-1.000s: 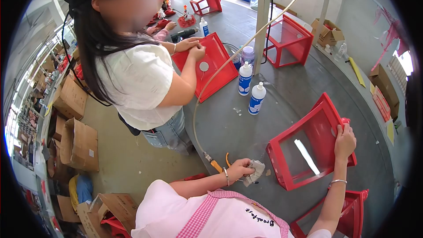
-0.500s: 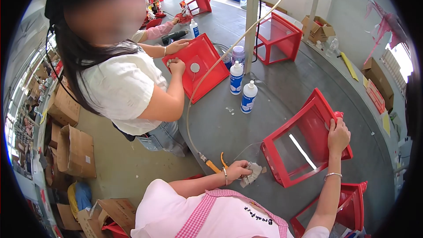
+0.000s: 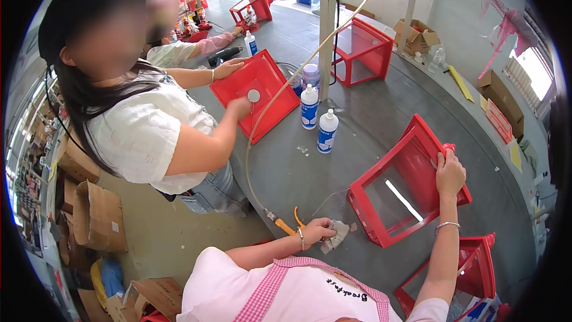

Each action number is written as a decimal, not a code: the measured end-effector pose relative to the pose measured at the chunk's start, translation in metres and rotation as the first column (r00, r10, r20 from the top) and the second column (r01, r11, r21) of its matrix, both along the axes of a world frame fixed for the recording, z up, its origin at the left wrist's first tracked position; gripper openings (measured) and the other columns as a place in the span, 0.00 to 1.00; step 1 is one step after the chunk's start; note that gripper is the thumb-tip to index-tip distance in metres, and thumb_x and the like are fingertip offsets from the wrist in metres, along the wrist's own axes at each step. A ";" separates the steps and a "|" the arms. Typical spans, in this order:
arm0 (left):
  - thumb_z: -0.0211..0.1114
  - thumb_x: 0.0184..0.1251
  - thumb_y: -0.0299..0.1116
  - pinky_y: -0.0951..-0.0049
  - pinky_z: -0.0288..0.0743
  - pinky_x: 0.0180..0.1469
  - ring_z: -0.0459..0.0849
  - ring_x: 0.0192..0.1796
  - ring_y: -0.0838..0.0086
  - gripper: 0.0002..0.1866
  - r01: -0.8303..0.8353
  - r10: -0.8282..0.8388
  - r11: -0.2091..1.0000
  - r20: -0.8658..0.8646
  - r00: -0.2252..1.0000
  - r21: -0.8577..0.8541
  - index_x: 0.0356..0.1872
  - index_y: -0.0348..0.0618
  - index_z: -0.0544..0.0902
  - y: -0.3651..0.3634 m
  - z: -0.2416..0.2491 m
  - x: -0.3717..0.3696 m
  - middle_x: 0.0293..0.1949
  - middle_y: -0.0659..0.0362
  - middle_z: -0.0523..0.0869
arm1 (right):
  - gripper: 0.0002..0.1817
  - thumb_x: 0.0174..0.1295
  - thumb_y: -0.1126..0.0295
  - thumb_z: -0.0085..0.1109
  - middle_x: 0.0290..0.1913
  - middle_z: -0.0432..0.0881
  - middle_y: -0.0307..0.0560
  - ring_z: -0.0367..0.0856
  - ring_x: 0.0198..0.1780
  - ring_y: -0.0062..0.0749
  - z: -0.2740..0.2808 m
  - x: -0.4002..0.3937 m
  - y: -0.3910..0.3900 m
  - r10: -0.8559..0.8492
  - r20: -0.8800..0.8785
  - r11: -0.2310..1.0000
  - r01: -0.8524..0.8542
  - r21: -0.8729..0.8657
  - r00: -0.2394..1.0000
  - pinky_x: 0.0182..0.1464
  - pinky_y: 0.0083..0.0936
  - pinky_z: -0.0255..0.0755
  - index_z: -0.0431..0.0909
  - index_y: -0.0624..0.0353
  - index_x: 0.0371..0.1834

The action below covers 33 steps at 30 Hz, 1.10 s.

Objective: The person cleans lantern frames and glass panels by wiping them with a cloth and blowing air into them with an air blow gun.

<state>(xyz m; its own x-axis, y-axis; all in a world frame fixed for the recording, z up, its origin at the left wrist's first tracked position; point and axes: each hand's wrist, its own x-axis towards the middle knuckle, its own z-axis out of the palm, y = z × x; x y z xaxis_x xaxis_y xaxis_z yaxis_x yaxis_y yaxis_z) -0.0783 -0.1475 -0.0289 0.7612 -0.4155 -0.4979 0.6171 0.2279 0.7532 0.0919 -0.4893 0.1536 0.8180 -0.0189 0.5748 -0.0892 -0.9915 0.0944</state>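
My left hand (image 3: 320,230) is closed on a crumpled grey-white cloth (image 3: 336,236), just above the table near its front edge. An orange air blow gun (image 3: 286,225) on a hose lies beside that hand. My right hand (image 3: 451,174) grips the top edge of a red lantern frame (image 3: 381,240) with clear panes, which is tilted on the table. A bright strip of reflection shows on its pane. My right fingertips are wrapped round the red rim and partly hidden.
Two white-and-blue bottles (image 3: 327,132) stand mid-table by a post (image 3: 327,30). At left, a co-worker holds a red square panel (image 3: 268,86). More red lantern frames (image 3: 361,53) stand behind and at lower right. Cardboard boxes (image 3: 101,217) line the floor.
The view has shifted slightly. The co-worker's nearer hand has moved toward the round disc on the red panel. My two hands keep their holds on the cloth and the lantern frame.
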 end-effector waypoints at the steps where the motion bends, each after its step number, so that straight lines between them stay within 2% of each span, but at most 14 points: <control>1: 0.67 0.65 0.27 0.80 0.71 0.39 0.79 0.36 0.82 0.10 0.007 -0.007 1.000 0.000 1.000 -0.001 0.46 0.41 0.80 0.001 0.001 0.000 0.37 0.65 0.83 | 0.18 0.74 0.53 0.47 0.37 0.85 0.49 0.85 0.38 0.47 0.000 0.002 0.000 0.002 -0.017 1.000 -0.002 0.018 1.000 0.41 0.42 0.75 0.77 0.56 0.47; 7: 0.67 0.65 0.28 0.79 0.72 0.38 0.79 0.36 0.82 0.10 0.005 -0.005 1.000 -0.018 1.000 0.006 0.46 0.42 0.81 0.001 0.005 -0.002 0.36 0.65 0.83 | 0.19 0.74 0.53 0.47 0.37 0.86 0.51 0.85 0.38 0.46 0.006 -0.002 -0.001 -0.022 -0.093 0.999 0.024 0.024 0.995 0.42 0.41 0.76 0.78 0.57 0.48; 10: 0.67 0.65 0.28 0.79 0.72 0.38 0.80 0.36 0.82 0.10 0.005 -0.005 1.000 -0.004 1.000 0.020 0.46 0.42 0.81 0.001 -0.005 -0.002 0.36 0.65 0.83 | 0.17 0.74 0.54 0.47 0.38 0.85 0.52 0.84 0.38 0.54 0.002 0.000 -0.007 0.039 -0.074 0.998 -0.035 0.056 0.997 0.40 0.48 0.76 0.77 0.56 0.48; 13: 0.67 0.64 0.29 0.78 0.73 0.39 0.81 0.37 0.81 0.11 -0.041 0.040 0.998 0.027 0.999 0.048 0.46 0.42 0.81 0.007 -0.008 -0.004 0.36 0.64 0.83 | 0.17 0.74 0.54 0.46 0.39 0.85 0.53 0.84 0.40 0.55 0.005 0.000 -0.007 0.076 -0.060 0.992 -0.070 0.104 0.995 0.41 0.49 0.75 0.77 0.56 0.49; 15: 0.68 0.62 0.28 0.76 0.75 0.37 0.82 0.35 0.78 0.10 -0.068 0.067 0.998 0.021 0.997 0.017 0.44 0.40 0.81 0.004 0.000 -0.005 0.35 0.62 0.83 | 0.16 0.74 0.55 0.47 0.39 0.85 0.52 0.84 0.39 0.53 0.010 0.000 -0.004 0.084 -0.091 0.989 -0.072 0.127 0.992 0.41 0.45 0.76 0.76 0.57 0.45; 25: 0.68 0.61 0.28 0.74 0.76 0.35 0.83 0.34 0.76 0.10 -0.047 0.045 0.998 0.042 0.998 0.030 0.43 0.39 0.81 0.002 -0.014 -0.002 0.34 0.61 0.83 | 0.16 0.75 0.56 0.46 0.39 0.85 0.52 0.84 0.39 0.52 0.014 -0.010 0.002 0.098 -0.118 0.987 -0.081 0.142 0.988 0.40 0.46 0.75 0.75 0.57 0.45; 27: 0.67 0.63 0.27 0.74 0.76 0.39 0.82 0.38 0.77 0.10 -0.024 0.024 1.000 0.010 1.000 0.017 0.45 0.40 0.80 0.000 -0.010 -0.001 0.37 0.61 0.83 | 0.16 0.75 0.56 0.46 0.39 0.84 0.51 0.84 0.39 0.51 0.012 -0.008 0.002 0.101 -0.123 0.986 -0.083 0.145 0.987 0.40 0.45 0.75 0.75 0.57 0.45; 29: 0.67 0.64 0.27 0.74 0.76 0.42 0.82 0.40 0.77 0.10 -0.008 0.008 1.000 -0.007 1.000 0.011 0.46 0.40 0.80 -0.001 -0.008 0.002 0.39 0.62 0.84 | 0.16 0.75 0.55 0.46 0.38 0.84 0.50 0.84 0.38 0.49 0.008 -0.008 0.004 0.084 -0.071 0.994 -0.078 0.081 0.994 0.40 0.44 0.75 0.75 0.57 0.45; 33: 0.67 0.62 0.27 0.74 0.76 0.35 0.83 0.35 0.77 0.09 -0.033 0.033 0.999 -0.012 0.999 0.004 0.42 0.39 0.81 -0.008 -0.010 0.002 0.35 0.60 0.83 | 0.16 0.75 0.55 0.46 0.37 0.84 0.49 0.84 0.38 0.47 0.006 -0.008 0.006 0.066 -0.036 0.998 -0.065 0.016 0.997 0.40 0.42 0.74 0.75 0.57 0.45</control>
<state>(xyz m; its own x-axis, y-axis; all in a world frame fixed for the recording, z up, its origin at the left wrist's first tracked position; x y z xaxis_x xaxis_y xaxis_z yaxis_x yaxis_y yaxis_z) -0.0763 -0.1557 -0.0389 0.7683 -0.3887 -0.5086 0.6184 0.2454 0.7466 0.0841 -0.4837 0.1597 0.8383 0.0267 0.5446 -0.0210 -0.9965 0.0812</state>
